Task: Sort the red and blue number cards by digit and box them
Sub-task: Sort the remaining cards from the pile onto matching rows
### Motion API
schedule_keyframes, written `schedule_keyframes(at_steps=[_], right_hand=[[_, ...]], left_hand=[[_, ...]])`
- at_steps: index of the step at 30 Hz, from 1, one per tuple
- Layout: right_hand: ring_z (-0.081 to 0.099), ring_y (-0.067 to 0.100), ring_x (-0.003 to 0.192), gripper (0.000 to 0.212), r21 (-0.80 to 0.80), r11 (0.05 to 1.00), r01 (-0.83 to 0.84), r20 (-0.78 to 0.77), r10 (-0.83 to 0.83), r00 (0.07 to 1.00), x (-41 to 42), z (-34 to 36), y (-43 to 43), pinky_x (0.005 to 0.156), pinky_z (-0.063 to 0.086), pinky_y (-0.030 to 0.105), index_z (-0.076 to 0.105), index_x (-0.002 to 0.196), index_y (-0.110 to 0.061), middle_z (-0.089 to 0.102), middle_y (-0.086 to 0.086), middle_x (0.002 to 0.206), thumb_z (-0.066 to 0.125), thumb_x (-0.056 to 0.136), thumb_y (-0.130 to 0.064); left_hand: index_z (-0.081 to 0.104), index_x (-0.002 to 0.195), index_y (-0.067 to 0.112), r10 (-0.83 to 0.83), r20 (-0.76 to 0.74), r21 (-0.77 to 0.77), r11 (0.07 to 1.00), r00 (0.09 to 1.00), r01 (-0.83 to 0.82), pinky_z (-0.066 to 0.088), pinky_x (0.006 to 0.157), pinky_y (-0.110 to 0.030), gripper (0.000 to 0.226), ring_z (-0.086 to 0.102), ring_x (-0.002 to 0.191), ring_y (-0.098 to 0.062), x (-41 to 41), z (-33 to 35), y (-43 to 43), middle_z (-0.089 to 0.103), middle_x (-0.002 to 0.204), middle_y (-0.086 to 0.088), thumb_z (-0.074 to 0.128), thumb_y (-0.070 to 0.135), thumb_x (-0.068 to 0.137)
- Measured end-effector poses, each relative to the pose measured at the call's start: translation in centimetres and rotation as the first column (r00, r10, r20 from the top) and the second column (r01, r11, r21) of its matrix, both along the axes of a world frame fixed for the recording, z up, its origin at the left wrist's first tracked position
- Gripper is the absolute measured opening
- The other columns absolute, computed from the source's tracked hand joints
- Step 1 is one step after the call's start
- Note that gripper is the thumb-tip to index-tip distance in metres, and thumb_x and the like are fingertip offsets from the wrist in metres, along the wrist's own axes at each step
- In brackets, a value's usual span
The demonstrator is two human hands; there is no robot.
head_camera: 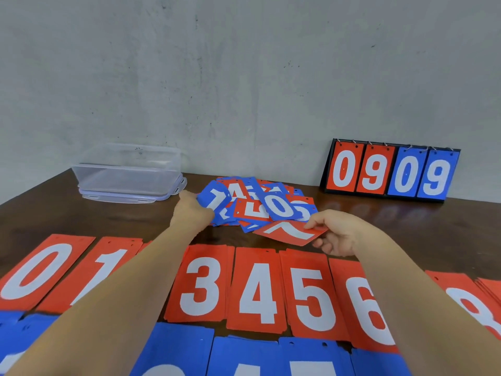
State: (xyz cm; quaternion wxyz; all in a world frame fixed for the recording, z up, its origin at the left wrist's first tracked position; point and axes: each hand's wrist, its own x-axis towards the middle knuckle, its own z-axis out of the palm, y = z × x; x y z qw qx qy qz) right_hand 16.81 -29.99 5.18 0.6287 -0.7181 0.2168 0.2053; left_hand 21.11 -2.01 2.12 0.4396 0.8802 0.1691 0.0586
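Reaching with both forearms over the sorted red cards (pixel 203 283) toward the mixed pile (pixel 260 206) at mid-table. Gripping a blue 1 card (pixel 214 200) at the pile's left edge in the curled left hand (pixel 191 211); pinching a red 7 card (pixel 291 232), at the pile's near edge, between thumb and fingers of the right hand (pixel 337 233). Far left: clear plastic box (pixel 127 169).

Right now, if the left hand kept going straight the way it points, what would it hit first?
Most likely the loose card pile, lying right ahead of it. The left hand grips a blue 1 card at the pile's near-left edge; the clear box sits left of that line. Depth is uncertain.
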Motion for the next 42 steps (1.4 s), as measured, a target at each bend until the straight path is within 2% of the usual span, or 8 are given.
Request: schedule_keyframes(at_steps=[4,10,14,20,28,34,38,42], right_hand=[[0.064,0.017,0.073,0.025,0.022,0.999,-0.033,0.053,0.032,0.998,-0.9,0.1,0.5,0.054,0.041,0.020,0.055,0.108,-0.007,0.071,0.008,0.087,0.063,0.086,-0.013],[0.068,0.022,0.093,0.025,-0.122,0.988,-0.093,0.208,0.117,0.971,-2.0,0.7,2.1,0.062,0.053,0.028,0.061,0.111,-0.006,0.071,0.011,0.104,0.065,0.086,-0.005],[0.065,0.024,0.100,0.024,-0.239,0.969,-0.069,0.337,0.149,0.930,-2.6,1.0,3.1,0.077,0.055,0.031,0.064,0.110,-0.004,0.069,0.010,0.108,0.065,0.087,-0.011],[0.056,0.016,0.079,0.009,-0.256,0.966,-0.029,0.466,0.150,0.872,-4.7,2.0,4.7,0.063,0.044,0.023,0.057,0.085,-0.009,0.066,0.020,0.099,0.062,0.091,-0.013],[0.062,0.016,0.091,0.017,-0.230,0.973,0.032,0.551,0.103,0.828,-8.3,3.2,7.2,0.066,0.045,0.022,0.058,0.077,-0.011,0.068,0.004,0.105,0.059,0.094,-0.014],[0.066,0.018,0.086,0.015,-0.200,0.972,0.121,0.563,0.013,0.826,-11.9,2.6,9.8,0.064,0.049,0.024,0.065,0.102,-0.003,0.068,0.006,0.100,0.061,0.092,-0.013],[0.064,0.018,0.074,0.004,-0.176,0.971,0.164,0.573,-0.035,0.819,-14.8,1.8,12.4,0.061,0.050,0.026,0.064,0.092,-0.009,0.066,0.004,0.087,0.061,0.092,-0.011],[0.065,0.023,0.074,0.008,-0.130,0.973,0.192,0.590,-0.080,0.804,-17.3,0.1,14.9,0.072,0.053,0.035,0.066,0.092,0.002,0.070,0.013,0.091,0.063,0.088,-0.004]], left_hand=[[0.056,0.105,0.008,-0.011,0.056,-0.093,0.996,0.998,0.016,0.044,0.068,-0.031,0.024,0.053,0.087,-0.023,-1.0,0.7,0.1,0.058,0.104,-0.012,0.065,0.006,0.083],[0.058,0.106,0.003,0.000,0.159,-0.143,0.989,0.987,0.023,0.044,0.058,-0.023,0.016,0.058,0.079,-0.017,-4.2,1.9,0.8,0.063,0.100,-0.014,0.059,0.011,0.092],[0.063,0.103,0.003,0.039,0.223,-0.207,0.978,0.974,0.008,0.052,0.074,-0.034,0.018,0.065,0.089,-0.025,-6.4,2.7,1.8,0.068,0.100,-0.014,0.061,0.017,0.093],[0.055,0.077,0.010,0.029,0.277,-0.224,0.974,0.960,0.035,0.043,0.057,-0.022,0.019,0.061,0.074,-0.018,-9.8,4.4,3.5,0.063,0.078,-0.004,0.061,0.018,0.093],[0.051,0.111,0.012,-0.047,0.254,-0.259,0.959,0.966,0.114,0.043,0.053,-0.022,0.026,0.060,0.071,-0.013,-14.1,5.5,7.2,0.063,0.091,-0.003,0.060,0.003,0.089],[0.060,0.078,0.012,-0.072,0.206,-0.320,0.938,0.976,0.137,0.050,0.069,-0.033,0.011,0.064,0.079,-0.025,-18.0,5.3,12.3,0.068,0.093,-0.012,0.063,0.014,0.089],[0.065,0.093,0.000,-0.083,0.145,-0.371,0.919,0.986,0.132,0.056,0.086,-0.046,0.021,0.070,0.090,-0.030,-21.1,4.9,16.5,0.073,0.094,-0.013,0.066,0.021,0.090],[0.061,0.078,0.005,-0.134,0.091,-0.390,0.907,0.987,0.159,0.058,0.078,-0.041,0.022,0.072,0.080,-0.026,-24.0,3.6,20.3,0.073,0.093,-0.016,0.070,0.022,0.087]])
